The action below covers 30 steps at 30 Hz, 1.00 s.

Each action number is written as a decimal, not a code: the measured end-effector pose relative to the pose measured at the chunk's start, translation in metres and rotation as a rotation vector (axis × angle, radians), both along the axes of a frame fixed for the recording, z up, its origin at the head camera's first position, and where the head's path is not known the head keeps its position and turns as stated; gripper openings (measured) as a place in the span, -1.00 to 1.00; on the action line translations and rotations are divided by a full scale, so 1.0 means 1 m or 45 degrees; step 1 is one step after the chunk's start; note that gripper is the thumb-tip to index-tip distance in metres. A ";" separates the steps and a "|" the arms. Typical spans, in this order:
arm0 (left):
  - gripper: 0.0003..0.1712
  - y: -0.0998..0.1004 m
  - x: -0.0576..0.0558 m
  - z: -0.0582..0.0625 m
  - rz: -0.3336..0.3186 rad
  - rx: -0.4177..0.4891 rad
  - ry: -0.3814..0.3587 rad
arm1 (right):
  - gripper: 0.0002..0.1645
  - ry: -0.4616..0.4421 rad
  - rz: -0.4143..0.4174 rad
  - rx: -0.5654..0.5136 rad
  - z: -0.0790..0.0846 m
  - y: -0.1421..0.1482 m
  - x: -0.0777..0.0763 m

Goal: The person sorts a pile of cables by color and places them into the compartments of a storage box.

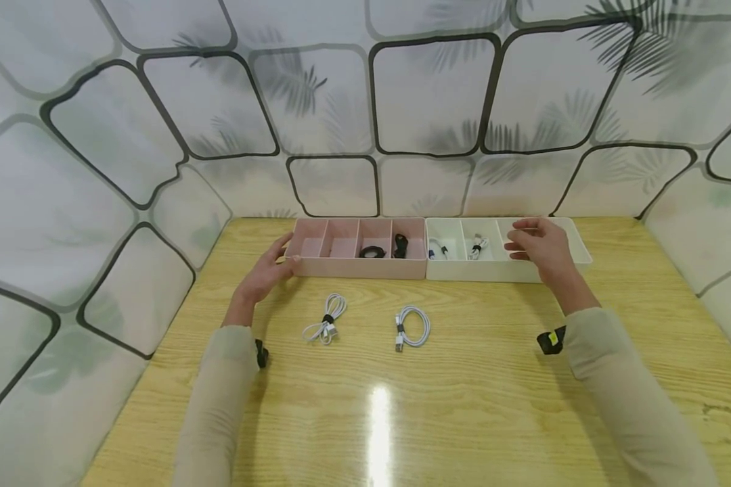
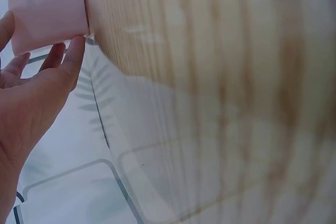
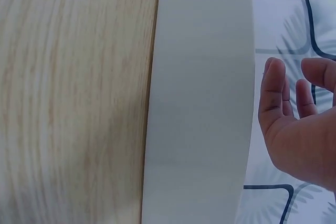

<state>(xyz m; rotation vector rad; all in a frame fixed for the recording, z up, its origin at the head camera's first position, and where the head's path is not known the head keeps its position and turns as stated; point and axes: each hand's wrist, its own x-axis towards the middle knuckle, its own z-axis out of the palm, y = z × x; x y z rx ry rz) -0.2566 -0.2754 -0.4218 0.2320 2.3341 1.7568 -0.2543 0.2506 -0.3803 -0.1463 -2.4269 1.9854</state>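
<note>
My left hand (image 1: 267, 272) touches the left end of a pink divided box (image 1: 359, 269). In the left wrist view its fingertips (image 2: 77, 43) rest against the end wall, the fingers slightly bent. Over the right part of a white divided box (image 1: 481, 272) hovers my right hand (image 1: 547, 251), fingers loosely curved and nothing between them. The right wrist view shows that hand above the box's rim, apart from it. A coiled black cable (image 1: 373, 252) and a black bundle (image 1: 401, 245) lie in the pink box's two right compartments. White cables (image 1: 478, 247) fill the white box's two left compartments.
On the wooden table (image 1: 463, 406) in front of the boxes lie two coiled white cables: one (image 1: 327, 319) tied with a black strap at left, another (image 1: 413, 327) nearer the middle. A patterned backdrop (image 1: 432, 101) rises behind the boxes and along the sides.
</note>
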 end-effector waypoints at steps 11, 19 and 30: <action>-0.20 0.009 0.014 0.026 -0.025 0.001 -0.011 | -0.76 -0.019 0.049 -0.047 -0.005 0.001 0.015; -0.18 0.007 0.010 0.022 -0.028 0.023 -0.024 | -0.70 0.002 0.105 -0.097 -0.006 0.000 0.024; -0.18 -0.002 -0.003 0.000 -0.005 -0.026 0.004 | -0.70 -0.032 0.270 -0.044 -0.014 -0.019 0.043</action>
